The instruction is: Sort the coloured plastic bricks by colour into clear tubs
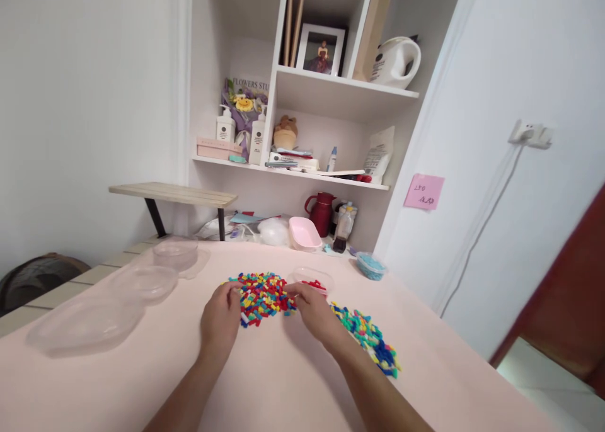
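A pile of small multicoloured pieces [262, 296], red, yellow, blue and white among them, lies on the pink tabletop. My left hand [221, 315] is at the pile's left edge, its fingers curled in toward the thumb; anything between them is too small to make out. At the right edge, my right hand [309, 307] has its fingertips pinched together over the pieces, and what they hold cannot be seen clearly. Just behind it sits a clear plastic container [300, 273] with red pieces [316, 284] inside. A second pile, mostly green, blue and yellow [363, 331], spreads beside my right forearm.
Several clear plastic containers [89, 318] line the left side of the table. A tub of light blue pieces [371, 266] stands at the back right. Behind are a pink basin [305, 233], a red jug [322, 213], a dark bottle [343, 230] and a small wooden stand [172, 193].
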Action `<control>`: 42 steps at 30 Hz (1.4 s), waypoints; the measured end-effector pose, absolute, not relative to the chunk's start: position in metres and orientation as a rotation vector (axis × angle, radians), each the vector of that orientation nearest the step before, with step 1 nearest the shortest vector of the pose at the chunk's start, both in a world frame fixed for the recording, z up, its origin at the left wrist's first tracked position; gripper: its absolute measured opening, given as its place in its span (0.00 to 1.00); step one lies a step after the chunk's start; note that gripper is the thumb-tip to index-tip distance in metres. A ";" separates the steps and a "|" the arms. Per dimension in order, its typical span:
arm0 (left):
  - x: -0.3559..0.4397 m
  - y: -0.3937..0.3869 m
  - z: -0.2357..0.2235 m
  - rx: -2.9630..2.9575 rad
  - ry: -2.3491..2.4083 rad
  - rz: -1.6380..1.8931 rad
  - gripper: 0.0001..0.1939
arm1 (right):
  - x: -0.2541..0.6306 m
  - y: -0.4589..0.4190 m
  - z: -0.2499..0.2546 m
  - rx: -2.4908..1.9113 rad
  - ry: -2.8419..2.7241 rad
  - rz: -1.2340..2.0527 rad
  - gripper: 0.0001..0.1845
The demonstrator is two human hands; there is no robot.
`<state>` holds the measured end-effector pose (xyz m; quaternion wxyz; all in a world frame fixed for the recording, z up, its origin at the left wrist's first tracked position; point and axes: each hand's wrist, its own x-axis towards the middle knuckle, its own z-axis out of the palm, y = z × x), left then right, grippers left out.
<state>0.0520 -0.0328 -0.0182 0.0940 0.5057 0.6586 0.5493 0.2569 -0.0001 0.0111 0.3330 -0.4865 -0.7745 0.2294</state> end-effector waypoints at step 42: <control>0.061 -0.017 -0.033 2.240 1.721 1.148 0.17 | 0.260 0.019 -0.018 -1.412 -2.034 0.381 0.17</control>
